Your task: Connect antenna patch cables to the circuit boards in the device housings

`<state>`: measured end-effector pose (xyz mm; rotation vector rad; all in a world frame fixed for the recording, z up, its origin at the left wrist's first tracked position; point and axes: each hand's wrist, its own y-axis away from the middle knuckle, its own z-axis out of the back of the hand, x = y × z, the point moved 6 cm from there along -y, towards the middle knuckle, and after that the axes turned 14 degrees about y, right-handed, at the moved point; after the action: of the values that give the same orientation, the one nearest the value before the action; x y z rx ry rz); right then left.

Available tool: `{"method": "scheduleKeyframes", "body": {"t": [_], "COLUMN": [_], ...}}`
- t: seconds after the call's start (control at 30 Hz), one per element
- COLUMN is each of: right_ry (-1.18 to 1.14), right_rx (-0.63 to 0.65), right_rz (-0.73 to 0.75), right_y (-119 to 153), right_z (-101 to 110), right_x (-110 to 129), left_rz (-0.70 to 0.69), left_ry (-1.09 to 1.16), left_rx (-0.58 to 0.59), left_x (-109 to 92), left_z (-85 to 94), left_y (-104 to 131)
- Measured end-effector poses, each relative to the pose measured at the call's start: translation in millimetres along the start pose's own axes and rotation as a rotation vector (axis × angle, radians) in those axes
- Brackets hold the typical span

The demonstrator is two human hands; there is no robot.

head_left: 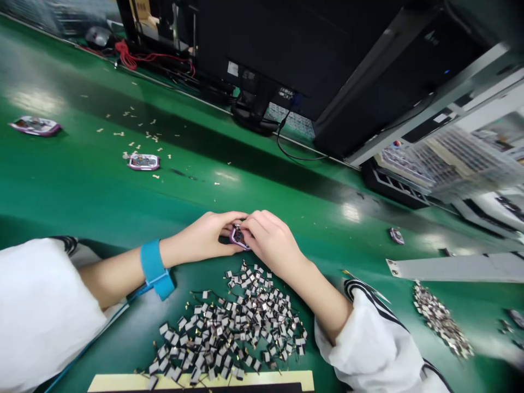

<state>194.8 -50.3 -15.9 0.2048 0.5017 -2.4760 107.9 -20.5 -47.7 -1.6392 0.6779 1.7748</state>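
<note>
My left hand (207, 236) is closed around a small purple-and-white device housing (234, 236), thumb below it and fingers above. Parts of a circuit board show in its open face. My right hand (272, 240) bends over the same housing, its thumb and fingertips pinched together at the inside. Whatever sits between those fingertips is hidden. Just below both hands spreads a heap of small grey-and-black components (229, 322) with short dark leads. A blue wrist strap (152, 262) with a cord circles my left wrist.
Two similar housings (143, 161) (36, 126) lie at the left among small pale scraps (153, 137); another housing (396, 236) lies right. A metal strip (454, 267) and second parts pile (442, 319) are at far right. A yellow-edged board (118, 382) borders the front; a monitor (278, 49) stands behind.
</note>
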Motion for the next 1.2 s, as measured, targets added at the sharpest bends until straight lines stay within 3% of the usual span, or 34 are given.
{"method": "scheduleKeyframes", "body": {"t": [0.27, 0.4, 0.63, 0.8, 1.0, 1.2], "right_ry": [0.119, 0.105, -0.536, -0.641, -0.861, -1.15], "right_rx": [-0.036, 0.006, -0.131, -0.189, -0.17, -0.179], "right_rz": [0.089, 0.097, -0.071, -0.112, -0.472, -0.579], "right_y": [-3, -1, 13, 14, 13, 21], "right_z": [2, -3, -9, -6, -20, -38], "right_x": [7, 5, -23, -23, -33, -40], "left_rz": [-0.026, 0.011, 0.126, 0.152, 0.167, 0.177], "left_ry": [-0.056, 0.082, 0.347, 0.495, 0.754, 0.788], "left_rx": [0.001, 0.011, -0.093, -0.251, -0.117, -0.039], "left_x": [-2, -1, 7, 8, 7, 5], "left_z": [0.6, -1.1, 4.1, 16.6, 9.2, 7.5], "left_y": [0, 0, -1, -2, -4, -4]}}
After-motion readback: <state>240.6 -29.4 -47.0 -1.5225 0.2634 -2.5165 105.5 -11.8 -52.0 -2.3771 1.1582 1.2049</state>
